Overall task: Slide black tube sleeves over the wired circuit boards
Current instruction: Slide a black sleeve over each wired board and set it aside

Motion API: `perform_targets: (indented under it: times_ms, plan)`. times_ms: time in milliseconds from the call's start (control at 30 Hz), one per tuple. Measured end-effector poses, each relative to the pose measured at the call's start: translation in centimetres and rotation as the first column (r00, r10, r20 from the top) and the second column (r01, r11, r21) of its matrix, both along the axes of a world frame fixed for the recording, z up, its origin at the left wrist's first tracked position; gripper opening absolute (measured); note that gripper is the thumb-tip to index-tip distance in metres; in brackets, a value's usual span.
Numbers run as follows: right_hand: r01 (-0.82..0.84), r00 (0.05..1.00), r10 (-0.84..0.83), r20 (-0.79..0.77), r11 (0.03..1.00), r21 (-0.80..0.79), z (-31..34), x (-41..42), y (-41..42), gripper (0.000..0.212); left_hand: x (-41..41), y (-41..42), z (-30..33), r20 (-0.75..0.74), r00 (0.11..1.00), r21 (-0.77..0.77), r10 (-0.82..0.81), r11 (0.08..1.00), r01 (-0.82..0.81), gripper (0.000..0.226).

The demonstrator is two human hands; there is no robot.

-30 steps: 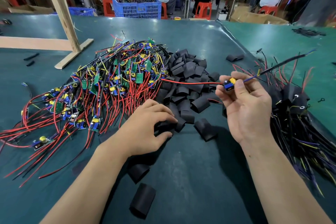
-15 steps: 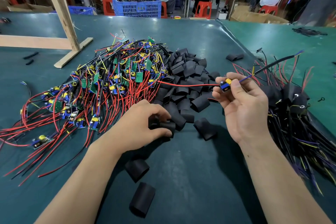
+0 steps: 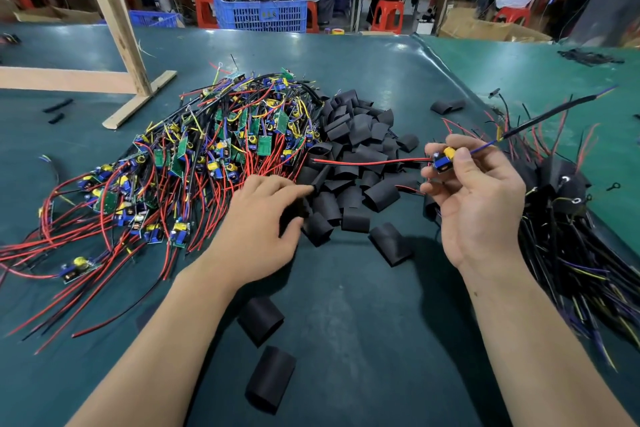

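The right hand (image 3: 474, 198) is raised above the green tabletop (image 3: 363, 340), pinching one small circuit board (image 3: 443, 159) between thumb and fingertips, its blue and yellow parts showing. Red and black leads (image 3: 363, 162) trail from it to the left over the heap of black tube sleeves (image 3: 360, 163), and a thin blue and yellow lead runs off to the right into a black cable. The left hand (image 3: 259, 229) is down at the near edge of that heap, thumb and fingers curled round a single sleeve (image 3: 294, 215), though most of it is hidden under the palm. The sleeves look feather-light, soft and squashed half flat, so I'd expect one to need a gentle squeeze at its folded edges to pop the mouth open before anything goes in. The board is light too, but stiff and knobbly, and its parts could catch on the sleeve's rim; holding it by the edges near the wire roots, as now, seems safest. The long limp leads would have to be fed through first, and tugging on them hard might strain the solder joints. The bare boards (image 3: 194, 163) lie tangled well to the left, with what seem to be finished, sleeved ones (image 3: 568, 191) piled at the right. Two loose sleeves (image 3: 261, 321) lie between the forearms.
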State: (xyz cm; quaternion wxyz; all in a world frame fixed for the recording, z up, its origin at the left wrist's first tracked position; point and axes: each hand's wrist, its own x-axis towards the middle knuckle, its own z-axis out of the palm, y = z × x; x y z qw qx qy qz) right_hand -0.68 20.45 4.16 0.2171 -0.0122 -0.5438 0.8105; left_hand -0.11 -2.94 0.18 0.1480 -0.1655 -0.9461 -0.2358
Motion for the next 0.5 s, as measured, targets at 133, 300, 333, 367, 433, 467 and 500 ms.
perform_targets:
  times_ms: [133,300,333,367,433,467,500]
  plan:
    - [-0.008,1.000,0.008,0.004,1.000,0.017,-0.1,0.1,-0.2,0.023,0.4,0.7,0.1,-0.009,0.973,-0.054,-0.229,0.972,0.228,0.050]
    - [-0.019,1.000,0.019,0.017,0.999,0.035,-0.1,0.2,-0.5,0.022,0.2,1.1,-0.5,0.024,0.984,-0.024,-0.176,0.984,0.176,0.030]
    - [-0.021,1.000,0.020,0.018,0.999,0.040,-0.1,0.2,-0.5,0.022,0.2,1.4,-0.5,0.035,0.988,-0.031,-0.153,0.988,0.154,0.038]
    - [-0.022,1.000,0.021,0.019,0.999,0.044,-0.1,0.2,-0.5,0.022,0.1,1.7,-0.6,0.053,0.990,-0.051,-0.134,0.989,0.136,0.044]
    - [-0.023,1.000,0.022,0.021,0.999,0.044,-0.1,0.2,-0.5,0.022,-0.1,2.1,-0.9,0.057,0.993,-0.112,-0.103,0.988,0.109,0.044]
    - [-0.024,0.999,0.023,0.021,0.999,0.043,0.0,0.2,-0.5,0.023,-0.2,2.2,-1.0,0.035,0.995,-0.127,-0.093,0.987,0.096,0.039]
    - [-0.025,0.999,0.024,0.022,0.999,0.043,0.0,0.2,-0.5,0.023,-0.3,2.1,-1.0,0.003,0.996,-0.131,-0.087,0.988,0.087,0.034]
